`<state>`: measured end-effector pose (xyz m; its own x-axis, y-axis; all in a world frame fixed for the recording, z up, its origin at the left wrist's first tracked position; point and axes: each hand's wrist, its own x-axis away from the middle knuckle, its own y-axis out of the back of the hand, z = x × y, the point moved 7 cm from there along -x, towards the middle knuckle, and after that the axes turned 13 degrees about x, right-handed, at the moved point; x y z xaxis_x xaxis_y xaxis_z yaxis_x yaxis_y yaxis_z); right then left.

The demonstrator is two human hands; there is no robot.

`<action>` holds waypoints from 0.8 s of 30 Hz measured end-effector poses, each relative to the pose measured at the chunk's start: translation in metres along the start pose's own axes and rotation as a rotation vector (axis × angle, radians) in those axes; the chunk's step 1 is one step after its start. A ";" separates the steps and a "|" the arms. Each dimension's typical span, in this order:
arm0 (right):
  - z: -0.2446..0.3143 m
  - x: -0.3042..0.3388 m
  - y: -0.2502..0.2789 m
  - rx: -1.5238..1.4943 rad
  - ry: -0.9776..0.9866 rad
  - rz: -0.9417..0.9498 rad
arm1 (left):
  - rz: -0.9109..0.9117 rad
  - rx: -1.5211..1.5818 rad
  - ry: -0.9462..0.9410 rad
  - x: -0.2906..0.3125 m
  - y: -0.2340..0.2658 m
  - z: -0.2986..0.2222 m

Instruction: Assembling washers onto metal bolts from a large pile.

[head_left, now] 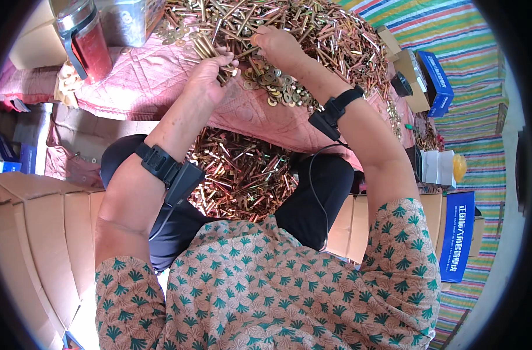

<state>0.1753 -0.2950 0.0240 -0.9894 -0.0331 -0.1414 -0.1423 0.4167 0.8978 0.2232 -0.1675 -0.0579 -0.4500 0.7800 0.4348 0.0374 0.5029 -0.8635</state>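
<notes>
"While a bundle of long, slender, gold-coloured metal bolts (203, 46) is held in the left hand (208, 74), what could go wrong?"

"Some bolts could be lost, it is judged, because they are pinched together between the thumb and the bent fingers, and their far ends are left free. If the grip were loosened a little, the outer ones could slide out."

"And how is the right hand (276, 45) placed?"

"It is bent, with curled fingers, over a wide heap of gold and reddish metal bolts (342, 55). Whether anything is pinched there cannot be told."

"Could the flat, round, brass-coloured washers (286, 90) be disturbed?"

"Yes, they are spread loosely on the pink quilted cloth (161, 79), on the near side of the right hand. By a low forearm they could be knocked toward the near edge."

"And if a bolt were dropped over that edge?"

"Among the second heap of shiny metal bolts (242, 181), seen between the knees, it could hardly be found again."
</notes>
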 end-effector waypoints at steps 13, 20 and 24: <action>-0.045 0.015 0.054 -0.603 -0.655 -0.227 | 0.155 -0.102 0.065 0.007 -0.013 0.001; 0.003 0.053 0.002 -1.581 -0.776 0.127 | 0.219 -0.348 0.094 0.032 -0.027 0.026; 0.010 0.070 0.008 -1.375 -0.714 0.089 | 0.224 -0.502 0.073 0.031 -0.018 0.025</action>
<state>0.1055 -0.2852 0.0172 -0.8337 0.5372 0.1282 -0.3980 -0.7454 0.5348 0.1862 -0.1621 -0.0357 -0.3196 0.9031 0.2869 0.5536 0.4237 -0.7170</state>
